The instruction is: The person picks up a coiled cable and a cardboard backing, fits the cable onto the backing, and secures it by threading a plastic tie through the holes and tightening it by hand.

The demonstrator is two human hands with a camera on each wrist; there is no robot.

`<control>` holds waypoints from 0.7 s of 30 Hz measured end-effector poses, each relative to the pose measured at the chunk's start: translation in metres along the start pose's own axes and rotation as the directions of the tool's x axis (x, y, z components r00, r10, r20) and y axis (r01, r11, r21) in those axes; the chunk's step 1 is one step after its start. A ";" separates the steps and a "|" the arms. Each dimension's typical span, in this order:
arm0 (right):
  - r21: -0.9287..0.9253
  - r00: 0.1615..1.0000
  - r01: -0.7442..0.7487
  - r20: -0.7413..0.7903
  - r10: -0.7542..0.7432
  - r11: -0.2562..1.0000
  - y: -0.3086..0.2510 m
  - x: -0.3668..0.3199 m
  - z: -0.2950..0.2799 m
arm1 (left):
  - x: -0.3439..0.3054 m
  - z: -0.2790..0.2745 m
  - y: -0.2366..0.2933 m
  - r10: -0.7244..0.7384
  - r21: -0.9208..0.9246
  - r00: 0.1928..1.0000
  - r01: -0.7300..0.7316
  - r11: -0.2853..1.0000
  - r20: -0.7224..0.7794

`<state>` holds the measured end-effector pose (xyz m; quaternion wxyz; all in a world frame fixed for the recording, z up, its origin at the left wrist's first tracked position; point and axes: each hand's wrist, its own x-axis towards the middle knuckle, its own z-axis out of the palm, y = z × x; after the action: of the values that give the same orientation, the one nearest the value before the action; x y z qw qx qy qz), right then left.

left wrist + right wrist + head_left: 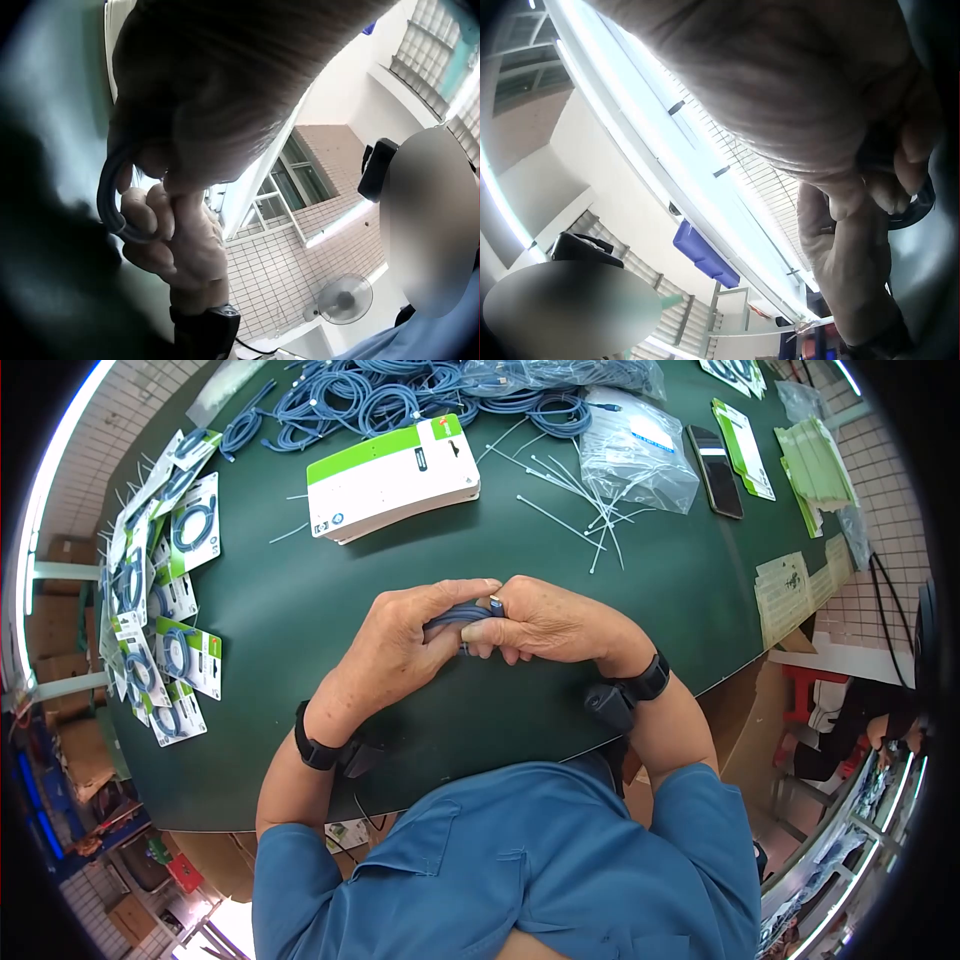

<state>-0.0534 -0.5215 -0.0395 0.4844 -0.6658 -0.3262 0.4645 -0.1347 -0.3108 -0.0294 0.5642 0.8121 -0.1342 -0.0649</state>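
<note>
tiled brick-pattern wall (pixel 259 281), framed window (pixel 289 184), standing fan (pixel 345 299), bright strip light (pixel 341 223), green tabletop (pixel 560 710)

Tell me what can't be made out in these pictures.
Part of the held cable: head view, behind left hand and right hand.
Print on the card stack: head view, too small.
Cable pile's far side: head view, cut off by top edge.
Fan's blades: left wrist view, too blurred to count.

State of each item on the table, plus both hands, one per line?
Held cable, coiled
Left hand, curled round held cable
Right hand, pinching held cable
Heaped cables, coiled
Carded cables, coiled, mounted
Card stack, piled
Cable ties, scattered, unfastened
Clear bag, crumpled
Phone, screen dark
</note>
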 end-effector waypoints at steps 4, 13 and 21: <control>0.098 1.000 0.008 -0.002 -0.008 0.995 0.007 0.000 -0.002 | -0.003 -0.003 -0.001 0.119 0.232 0.993 -0.115 0.966 -0.006; 0.078 0.999 -0.015 0.039 0.012 0.997 0.013 0.004 -0.002 | -0.003 -0.001 0.005 0.085 0.436 0.996 -0.069 0.897 -0.018; 0.176 0.980 0.002 -0.194 0.033 0.984 0.004 0.003 -0.001 | 0.007 -0.023 0.016 -0.016 0.049 0.983 0.025 0.998 -0.182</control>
<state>-0.0518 -0.5202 -0.0444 0.5672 -0.6656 -0.2293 0.4273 -0.1242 -0.2971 -0.0061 0.5522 0.8302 -0.0755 0.0068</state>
